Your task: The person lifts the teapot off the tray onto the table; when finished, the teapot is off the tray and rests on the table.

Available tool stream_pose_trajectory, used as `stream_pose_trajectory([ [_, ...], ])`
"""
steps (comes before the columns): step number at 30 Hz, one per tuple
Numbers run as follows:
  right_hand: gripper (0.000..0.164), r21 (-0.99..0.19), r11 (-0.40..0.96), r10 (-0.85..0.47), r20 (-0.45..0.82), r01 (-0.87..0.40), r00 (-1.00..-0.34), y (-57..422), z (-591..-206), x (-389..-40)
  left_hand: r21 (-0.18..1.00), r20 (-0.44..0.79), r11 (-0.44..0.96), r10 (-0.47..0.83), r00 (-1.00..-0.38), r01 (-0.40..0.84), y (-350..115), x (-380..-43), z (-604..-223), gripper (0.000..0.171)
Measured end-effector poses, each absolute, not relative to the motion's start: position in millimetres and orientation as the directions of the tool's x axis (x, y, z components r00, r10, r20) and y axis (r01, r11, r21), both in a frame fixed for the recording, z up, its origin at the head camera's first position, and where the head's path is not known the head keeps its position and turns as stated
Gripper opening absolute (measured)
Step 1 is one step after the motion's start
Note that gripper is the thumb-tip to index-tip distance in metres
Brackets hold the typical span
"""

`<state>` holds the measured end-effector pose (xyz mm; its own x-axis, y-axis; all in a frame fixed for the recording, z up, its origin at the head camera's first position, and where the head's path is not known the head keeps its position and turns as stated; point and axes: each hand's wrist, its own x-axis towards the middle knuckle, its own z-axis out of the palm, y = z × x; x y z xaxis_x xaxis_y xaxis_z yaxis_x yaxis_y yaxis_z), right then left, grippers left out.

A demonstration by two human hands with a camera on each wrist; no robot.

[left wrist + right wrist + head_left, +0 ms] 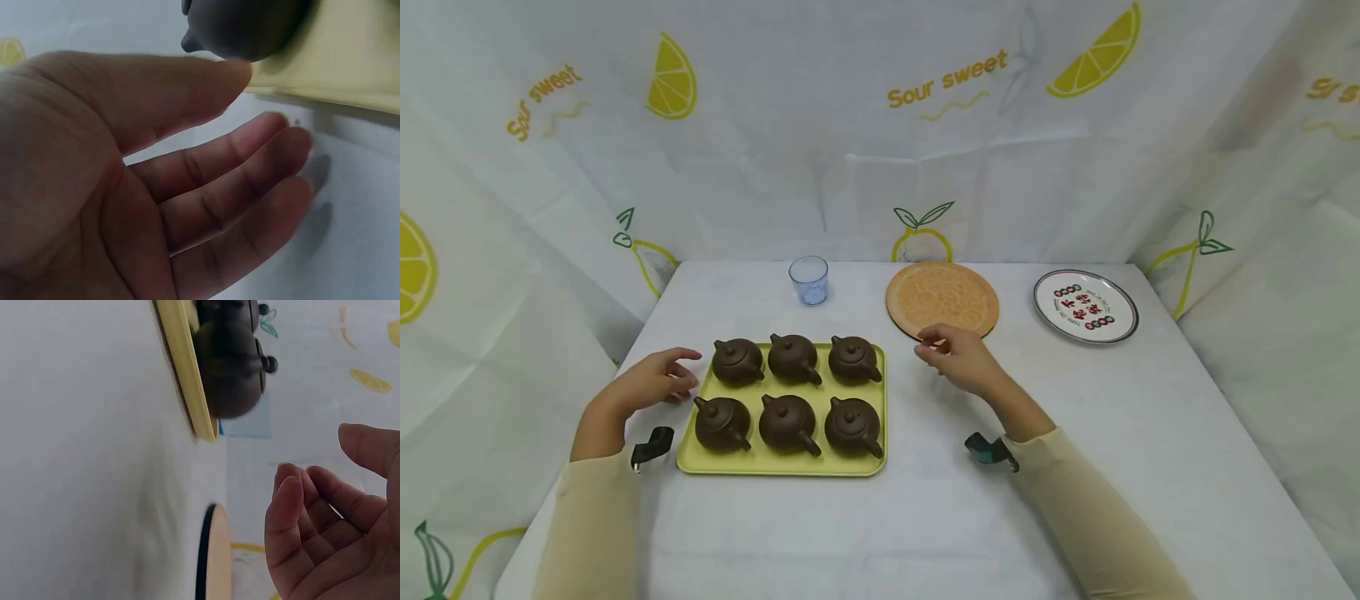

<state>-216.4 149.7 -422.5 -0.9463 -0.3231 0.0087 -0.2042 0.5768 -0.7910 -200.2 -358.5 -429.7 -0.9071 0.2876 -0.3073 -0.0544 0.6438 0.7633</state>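
A yellow tray (775, 465) lies on the white-covered table and bears several dark brown teapots (786, 423) in two rows. My left hand (658, 382) is beside the tray's left edge, its fingers loosely bent and holding nothing. In the left wrist view its fingertips are near the tray's rim (325, 99), just below a teapot (244, 25). My right hand (958, 358) hovers right of the tray, at the near edge of a round tan mat (942, 298). Its fingers are relaxed, with nothing between them; the right wrist view shows the mat's dark edge (205, 550).
A clear blue glass (809, 282) stands behind the tray. At the back right lies a white plate (1086, 307) with red lettering and a dark rim. Hanging white cloth (820, 167) printed with lemons encloses the table at the back and sides.
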Motion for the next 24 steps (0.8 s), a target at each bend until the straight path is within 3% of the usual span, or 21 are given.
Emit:
stream_pose_trajectory([
  [7, 0.023, -0.899, 0.434, -0.36, -0.125, -0.048, -0.925, 107, -445, -218, 0.805, -0.319, 0.585, 0.285, -0.904, -0.1, -361, -193, -444, 0.055],
  [17, 0.023, -0.902, 0.431, -0.349, -0.2, 0.033, -0.916, 83, -460, -219, 0.826, -0.268, 0.557, 0.257, -0.929, -0.084, -368, -189, -458, 0.063],
  [24, 0.017, -0.945, 0.307, -0.343, -0.221, 0.113, -0.913, 77, -461, -215, 0.856, -0.226, 0.514, 0.271, -0.936, -0.058, -371, -187, -470, 0.062],
])
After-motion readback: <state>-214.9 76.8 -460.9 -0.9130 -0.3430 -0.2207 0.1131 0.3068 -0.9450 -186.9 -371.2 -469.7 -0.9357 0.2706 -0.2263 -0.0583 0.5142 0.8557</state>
